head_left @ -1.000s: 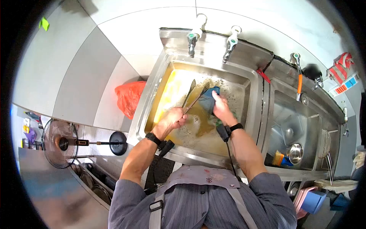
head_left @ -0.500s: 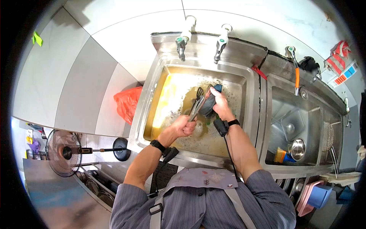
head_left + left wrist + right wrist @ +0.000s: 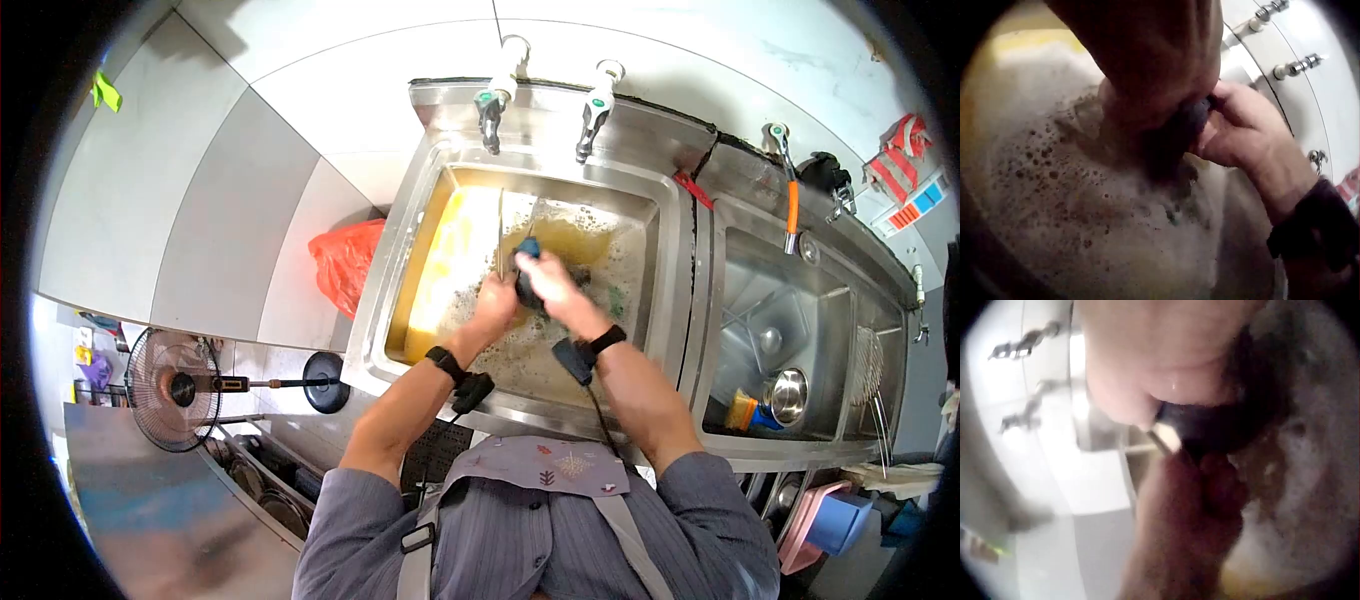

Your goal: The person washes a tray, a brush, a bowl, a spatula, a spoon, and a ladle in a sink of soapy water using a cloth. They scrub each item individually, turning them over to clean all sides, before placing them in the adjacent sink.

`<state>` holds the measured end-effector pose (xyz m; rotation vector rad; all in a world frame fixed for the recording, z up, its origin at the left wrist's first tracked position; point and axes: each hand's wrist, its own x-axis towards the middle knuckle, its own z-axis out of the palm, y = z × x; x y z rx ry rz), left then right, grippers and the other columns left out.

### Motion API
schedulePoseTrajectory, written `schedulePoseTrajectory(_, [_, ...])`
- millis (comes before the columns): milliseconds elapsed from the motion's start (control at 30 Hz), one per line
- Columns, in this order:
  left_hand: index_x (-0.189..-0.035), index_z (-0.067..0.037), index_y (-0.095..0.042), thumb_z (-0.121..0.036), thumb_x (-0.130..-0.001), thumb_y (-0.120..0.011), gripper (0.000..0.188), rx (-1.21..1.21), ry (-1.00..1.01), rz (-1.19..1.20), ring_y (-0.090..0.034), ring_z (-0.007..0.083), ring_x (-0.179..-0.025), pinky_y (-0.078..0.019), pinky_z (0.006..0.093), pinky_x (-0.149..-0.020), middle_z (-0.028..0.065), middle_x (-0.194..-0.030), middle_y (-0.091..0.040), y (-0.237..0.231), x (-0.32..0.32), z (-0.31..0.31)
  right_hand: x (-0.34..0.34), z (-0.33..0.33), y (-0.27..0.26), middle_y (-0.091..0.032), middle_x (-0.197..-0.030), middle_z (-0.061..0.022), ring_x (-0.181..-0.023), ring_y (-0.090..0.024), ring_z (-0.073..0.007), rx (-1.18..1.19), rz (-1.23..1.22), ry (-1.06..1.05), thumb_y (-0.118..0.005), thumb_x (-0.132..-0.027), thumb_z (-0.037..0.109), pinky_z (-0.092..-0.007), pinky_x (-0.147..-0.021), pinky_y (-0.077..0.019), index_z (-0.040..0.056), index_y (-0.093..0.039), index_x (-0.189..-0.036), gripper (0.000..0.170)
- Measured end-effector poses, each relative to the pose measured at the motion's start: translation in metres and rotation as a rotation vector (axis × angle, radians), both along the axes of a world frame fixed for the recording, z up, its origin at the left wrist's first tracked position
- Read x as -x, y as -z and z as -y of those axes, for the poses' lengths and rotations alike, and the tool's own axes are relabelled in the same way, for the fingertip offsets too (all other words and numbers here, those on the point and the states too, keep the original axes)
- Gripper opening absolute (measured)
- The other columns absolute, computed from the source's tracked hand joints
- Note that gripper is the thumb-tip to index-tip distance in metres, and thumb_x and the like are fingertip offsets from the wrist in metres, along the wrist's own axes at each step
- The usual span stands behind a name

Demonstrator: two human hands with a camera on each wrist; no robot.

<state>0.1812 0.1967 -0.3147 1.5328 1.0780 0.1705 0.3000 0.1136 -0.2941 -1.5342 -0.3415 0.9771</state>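
Observation:
Over the soapy water of the left sink (image 3: 370, 345), my left hand (image 3: 493, 305) grips a pair of metal tongs (image 3: 501, 225). One thin arm of the tongs points away toward the taps. My right hand (image 3: 553, 287) holds a dark blue cloth (image 3: 528, 246) right beside the left hand, bunched around part of the tongs. In the right wrist view a short piece of the tongs (image 3: 1160, 442) shows between the two hands, next to the dark cloth (image 3: 1210, 425). The other tong arm is hidden by the hands and cloth.
Two taps (image 3: 490, 120) stand behind the sink. To the right, a second sink (image 3: 740, 280) holds a metal bowl (image 3: 788, 395) and a brush (image 3: 740, 410). An orange-red plastic bag (image 3: 345, 265) hangs at the left, above a fan (image 3: 175, 388).
My right hand with the cloth has moved left and nearer, from the heads of the tongs down close to the left hand. The tongs have turned to point straight away from me.

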Motion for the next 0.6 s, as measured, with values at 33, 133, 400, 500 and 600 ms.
schedulePoseTrajectory(33, [-0.107,0.001,-0.053,-0.033,-0.104,-0.048,0.035,-0.345,0.057,-0.068,-0.068,0.0478,-0.072,-0.0519,0.0570,-0.063,0.0311,-0.088,-0.068,0.039,-0.007,-0.010,0.014,-0.003,-0.002,-0.070,-0.101,-0.0187,-0.095,-0.067,-0.0321,0.059,0.241,-0.089,-0.064,-0.100,0.033,-0.0462,-0.086,-0.0504,-0.0049,-0.063,-0.116,0.041])
schedulePoseTrajectory(133, [-0.115,0.007,-0.053,-0.031,-0.103,-0.046,0.041,-0.416,0.055,-0.115,-0.067,0.0559,-0.093,-0.0510,0.0632,-0.081,0.0385,-0.098,-0.068,-0.020,-0.001,0.007,0.036,0.003,-0.018,-0.068,-0.101,-0.0170,-0.096,-0.063,-0.0306,0.109,0.194,-0.012,-0.063,-0.099,0.024,-0.0439,-0.086,-0.0480,-0.0038,-0.064,-0.112,0.031])
schedulePoseTrajectory(400, [-0.108,0.001,-0.050,-0.024,-0.100,-0.054,0.027,-0.633,0.195,-0.125,-0.067,0.0553,-0.084,-0.0520,0.0632,-0.075,0.0346,-0.089,-0.069,-0.027,0.011,0.022,-0.010,-0.003,0.011,-0.071,-0.088,-0.0170,-0.083,-0.067,-0.0292,0.113,0.236,0.189,-0.073,-0.088,0.023,-0.0459,-0.077,-0.0505,-0.0021,-0.068,-0.097,0.027])
schedulePoseTrajectory(500, [-0.108,0.001,-0.055,-0.024,-0.099,-0.055,0.027,-0.717,0.306,-0.137,-0.067,0.0527,-0.083,-0.0547,0.0586,-0.075,0.0322,-0.089,-0.069,-0.013,0.022,-0.001,-0.028,0.010,-0.017,-0.067,-0.124,-0.0288,-0.112,-0.066,-0.0430,0.524,0.542,0.086,-0.071,-0.094,0.031,-0.0524,-0.096,-0.0529,-0.0061,-0.060,-0.127,0.051])
schedulePoseTrajectory(600, [-0.112,0.001,-0.062,-0.023,-0.097,-0.057,0.029,-0.921,0.395,-0.233,-0.068,0.0488,-0.084,-0.0571,0.0536,-0.078,0.0301,-0.090,-0.070,0.007,0.036,-0.039,-0.040,0.031,0.053,-0.064,-0.129,-0.0287,-0.117,-0.062,-0.0479,0.582,1.213,0.196,-0.069,-0.095,0.028,-0.0528,-0.097,-0.0533,-0.0039,-0.059,-0.129,0.047])
